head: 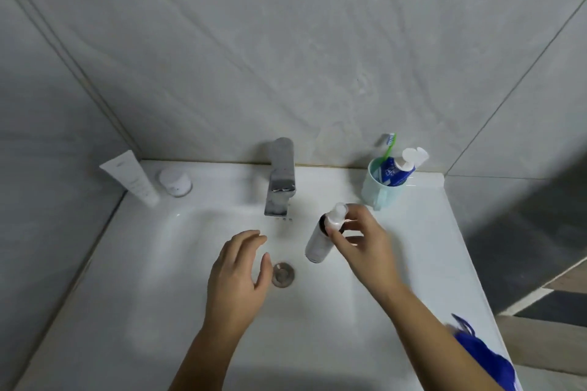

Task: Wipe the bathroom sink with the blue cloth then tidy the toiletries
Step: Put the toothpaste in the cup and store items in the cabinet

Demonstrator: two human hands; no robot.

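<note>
Crumpled on the near right rim of the sink (438, 241), the blue cloth (486, 359) is lying beside the right forearm. The right hand (365, 241) is pinching the cap end of a tilted white bottle (317, 241) over the basin, just in front of the cup (376, 194) holding a toothbrush (389, 146) and toothpaste (395, 171). The left hand (238, 267) is hovering with fingers loosely spread, gripping nothing, just left of the drain (282, 274). A white tube (130, 178) and a jar (175, 181) are sitting at the back left corner.

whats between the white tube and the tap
A small white jar, right beside the white tube; from it to the tap the ledge is bare, in the head view.
</note>
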